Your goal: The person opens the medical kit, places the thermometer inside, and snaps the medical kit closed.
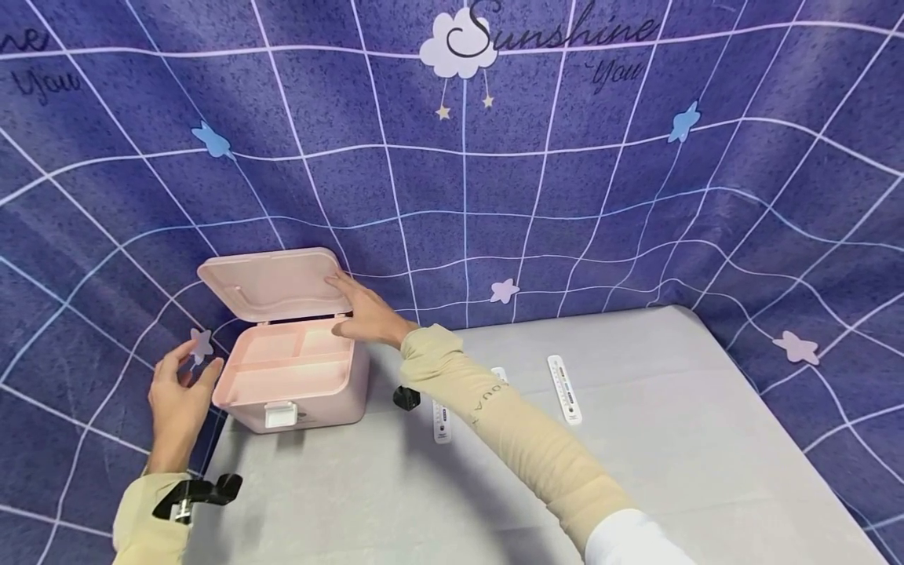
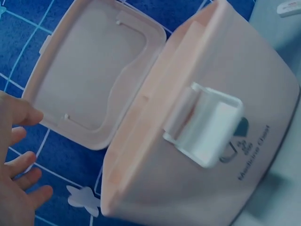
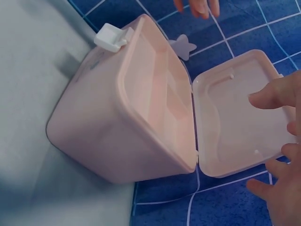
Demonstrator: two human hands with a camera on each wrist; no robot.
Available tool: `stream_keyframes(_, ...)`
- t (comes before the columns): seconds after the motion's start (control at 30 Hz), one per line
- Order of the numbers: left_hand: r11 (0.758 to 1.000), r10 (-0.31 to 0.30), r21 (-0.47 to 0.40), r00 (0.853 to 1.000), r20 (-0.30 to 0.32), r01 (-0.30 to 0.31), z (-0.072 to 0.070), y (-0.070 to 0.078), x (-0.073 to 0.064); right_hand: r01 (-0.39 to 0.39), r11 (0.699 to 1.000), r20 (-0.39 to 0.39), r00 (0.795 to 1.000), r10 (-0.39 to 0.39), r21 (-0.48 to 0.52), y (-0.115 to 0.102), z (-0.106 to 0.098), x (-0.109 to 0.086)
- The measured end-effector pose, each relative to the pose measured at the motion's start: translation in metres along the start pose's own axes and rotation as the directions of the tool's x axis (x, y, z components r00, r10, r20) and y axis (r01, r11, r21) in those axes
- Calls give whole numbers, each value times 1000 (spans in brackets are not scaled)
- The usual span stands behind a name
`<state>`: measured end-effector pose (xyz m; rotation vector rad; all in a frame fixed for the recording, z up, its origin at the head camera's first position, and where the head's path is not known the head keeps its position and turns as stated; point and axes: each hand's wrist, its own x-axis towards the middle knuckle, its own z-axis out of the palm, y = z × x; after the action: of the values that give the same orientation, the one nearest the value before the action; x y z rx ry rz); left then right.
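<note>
A pink medicine chest [image 1: 311, 400] stands at the left of the table, its lid [image 1: 282, 282] swung back. Inside the top is a pink tray [image 1: 282, 380] divided into compartments, with nothing lying in them. My right hand [image 1: 370, 314] is at the lid's right side, fingers spread and overlapping the lid in the head view. Left of the chest, my left hand [image 1: 176, 392] is held apart from it with loosely bent fingers and nothing in them. A white latch [image 2: 211, 127] hangs unfastened on the chest's front, beside printed lettering.
White strips with printed scales lie on the grey table to the right: one strip [image 1: 565, 390] in full view, another strip [image 1: 441, 424] partly behind my right sleeve [image 1: 508, 424]. A blue gridded curtain [image 1: 452, 180] hangs behind the table. Black mounts [image 1: 205, 493] sit at my wrists.
</note>
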<state>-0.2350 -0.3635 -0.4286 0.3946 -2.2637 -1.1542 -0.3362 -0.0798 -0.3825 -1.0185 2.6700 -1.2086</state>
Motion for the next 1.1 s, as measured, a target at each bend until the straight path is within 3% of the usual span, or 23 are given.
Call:
stream_keyframes(0.27, 1000, 22, -22, 1000, 12, -21, -2, -17, -16, 12, 1000, -25, 1000, -12, -3, 2, -5, -10)
stream_keyframes(0.5, 996, -71, -49, 997, 44, 73, -6, -32, -24, -5, 997, -87, 996, 12, 78, 6, -7, -21)
stream_keyframes(0.83, 981, -150, -107, 984, 98, 161, -4, -35, -30, 24, 995, -116, 993, -13, 95, 10, -6, -44)
stream_keyframes(0.97, 979, -163, -107, 981, 102, 173, 0, -36, -30, 44, 996, -127, 991, -33, 83, 13, -6, -54)
stream_keyframes(1.1, 984, -141, -97, 986, 85, 149, 3, -39, -31, 41, 995, -133, 991, -29, 94, 14, -7, -64)
